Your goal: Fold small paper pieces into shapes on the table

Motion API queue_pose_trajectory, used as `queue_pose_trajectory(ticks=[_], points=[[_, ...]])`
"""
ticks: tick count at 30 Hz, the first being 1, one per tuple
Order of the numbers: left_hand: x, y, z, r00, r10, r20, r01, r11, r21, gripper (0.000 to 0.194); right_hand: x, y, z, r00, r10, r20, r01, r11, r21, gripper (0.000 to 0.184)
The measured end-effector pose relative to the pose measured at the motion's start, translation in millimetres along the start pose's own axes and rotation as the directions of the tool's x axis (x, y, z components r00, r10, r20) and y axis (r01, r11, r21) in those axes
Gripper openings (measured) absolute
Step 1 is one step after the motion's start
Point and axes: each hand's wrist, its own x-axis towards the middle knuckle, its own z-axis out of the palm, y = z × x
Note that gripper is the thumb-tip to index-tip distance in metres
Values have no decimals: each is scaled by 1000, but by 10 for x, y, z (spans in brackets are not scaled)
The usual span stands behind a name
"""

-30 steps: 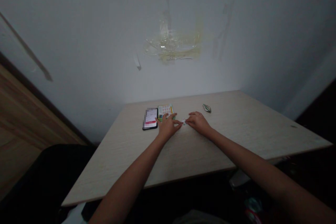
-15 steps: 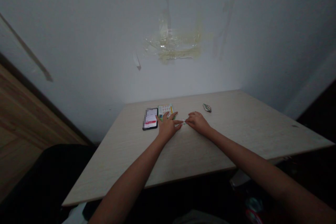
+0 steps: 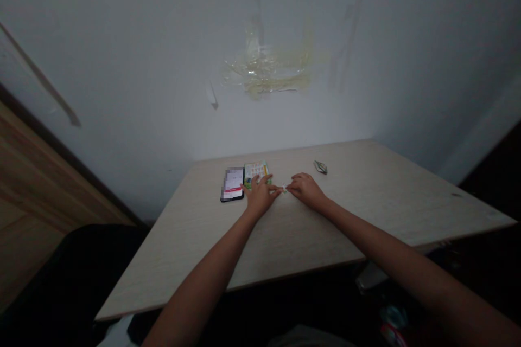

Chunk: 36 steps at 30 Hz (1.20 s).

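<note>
Between my two hands is a small white-and-green piece (image 3: 284,188), too small to identify, low over the table. My left hand (image 3: 258,196) pinches its left side between thumb and forefinger, the other fingers spread. On the right side, my right hand (image 3: 308,190) grips it with the fingertips, its fingers curled together. A printed card or leaflet (image 3: 256,169) in green, white and yellow lies behind my left hand, partly covered by its fingers. Left of that hand rests a phone (image 3: 233,183) with a lit screen showing a red bar.
A small crumpled wrapper-like piece (image 3: 321,167) lies on the pale wooden table (image 3: 293,244), behind and right of my right hand. The wall (image 3: 163,65) with old tape (image 3: 277,73) rises at the table's back edge. A dark chair-like shape (image 3: 81,271) stands at the left.
My left thumb and forefinger have closed together on the small piece, and more of it shows between the hands. My right hand has stayed nearly in place.
</note>
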Motion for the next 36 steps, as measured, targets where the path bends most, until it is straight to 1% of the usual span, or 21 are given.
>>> queue_pose_trajectory(ticks=[2, 4, 9, 11, 17, 25, 28, 31, 36], points=[[5, 17, 4, 1000, 6, -18, -5, 1000, 12, 20, 0, 1, 1, 1000, 0, 2, 0, 1000, -2, 17], [2, 28, -3, 999, 35, -33, -33, 998, 48, 17, 0, 0, -1, 1000, -3, 0, 3, 1000, 1, 17], [-20, 6, -38, 986, 166, -30, -160, 977, 142, 18, 5, -4, -10, 1000, -4, -1, 4, 1000, 18, 16], [-23, -14, -39, 980, 197, -37, -189, 967, 169, 19, 5, 0, -6, 1000, -3, -9, 4, 999, 33, 17], [-12, -44, -9, 980, 186, -66, -169, 965, 201, 24, 2, 1, 7, 999, 1, -34, 2, 998, 68, 16], [-40, -42, 21, 982, 163, -96, -139, 967, 214, 26, 4, -4, 3, 1000, -2, -27, 3, 999, 43, 17], [-51, -45, 26, 977, 193, -94, -169, 962, 216, 25, 2, 8, 24, 999, -3, -33, 5, 999, 40, 17], [-47, -47, 23, 972, 227, -69, -208, 956, 206, 26, 4, 18, 35, 999, -11, -38, 13, 999, 48, 17], [-16, -62, 14, 970, 240, -28, -230, 953, 195, 30, 7, 26, 33, 999, -12, -43, 15, 997, 77, 17]])
